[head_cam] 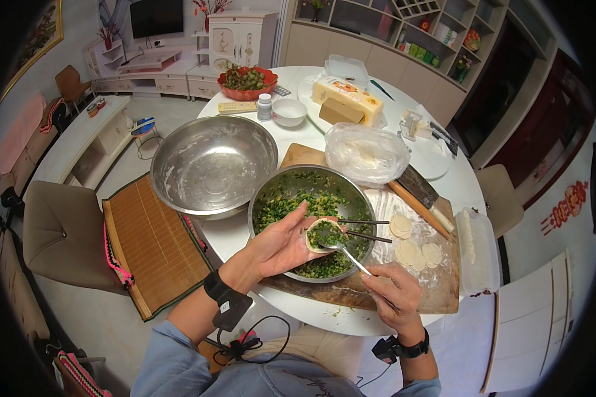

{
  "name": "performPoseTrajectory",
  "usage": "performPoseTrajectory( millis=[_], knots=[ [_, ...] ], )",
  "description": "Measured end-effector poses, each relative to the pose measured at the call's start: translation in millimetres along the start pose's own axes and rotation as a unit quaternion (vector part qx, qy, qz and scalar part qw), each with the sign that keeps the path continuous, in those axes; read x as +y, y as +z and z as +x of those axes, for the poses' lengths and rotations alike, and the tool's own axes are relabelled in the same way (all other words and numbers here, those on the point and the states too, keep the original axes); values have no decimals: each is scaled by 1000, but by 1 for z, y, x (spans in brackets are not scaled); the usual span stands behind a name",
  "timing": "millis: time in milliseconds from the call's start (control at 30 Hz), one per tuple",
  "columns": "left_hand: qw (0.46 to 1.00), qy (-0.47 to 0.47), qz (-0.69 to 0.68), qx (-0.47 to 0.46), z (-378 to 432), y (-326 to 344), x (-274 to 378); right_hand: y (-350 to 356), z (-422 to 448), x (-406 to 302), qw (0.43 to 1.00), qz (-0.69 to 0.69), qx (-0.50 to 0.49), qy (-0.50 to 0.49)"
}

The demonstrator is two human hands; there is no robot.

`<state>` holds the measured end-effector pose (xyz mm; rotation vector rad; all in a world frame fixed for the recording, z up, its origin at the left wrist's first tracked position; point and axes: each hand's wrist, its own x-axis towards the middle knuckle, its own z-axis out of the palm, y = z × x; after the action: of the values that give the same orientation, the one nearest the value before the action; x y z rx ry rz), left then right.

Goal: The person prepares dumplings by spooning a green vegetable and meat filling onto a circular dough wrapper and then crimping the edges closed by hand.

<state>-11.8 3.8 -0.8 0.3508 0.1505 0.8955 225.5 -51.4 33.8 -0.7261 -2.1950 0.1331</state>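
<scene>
On the palm and fingers of my left hand [284, 244] lies a round dough wrapper [309, 241], topped with chopped green and yellow filling [324, 232]. My right hand [393, 293] grips a metal spoon [356, 261] by its handle, its bowl end resting on that filling. Both the wrapper and the spoon tip are above a steel mixing bowl [360, 196] of the same green filling. A pair of dark chopsticks [377, 222] sticks out over the bowl's right rim. Right of it, several stacked wrappers [407, 252] lie on a floured wooden board [382, 293].
A cleaver [417, 186] and a wooden rolling pin [419, 208] lie across the board beside a plastic bag of dough [367, 151]. A large floury steel basin [213, 164] stands left. A clear plastic container [479, 253] sits at the right; a red fruit bowl [248, 92] is farther back.
</scene>
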Motion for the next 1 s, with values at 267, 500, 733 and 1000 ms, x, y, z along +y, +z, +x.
performPoseTrajectory(
  millis=[267,500,733,1000],
  knots=[
    [999,29,30,29,-3,13,-1,-1,3,-1,995,46,72,58],
    [1000,-2,-27,-4,-1,-2,0,2,-2,3,988,64,85,108],
    [1000,4,-23,-2,0,-2,0,15,2,-9,895,306,172,273],
    [1000,17,-5,11,-1,4,-1,18,5,-20,911,283,160,252]
  ],
)
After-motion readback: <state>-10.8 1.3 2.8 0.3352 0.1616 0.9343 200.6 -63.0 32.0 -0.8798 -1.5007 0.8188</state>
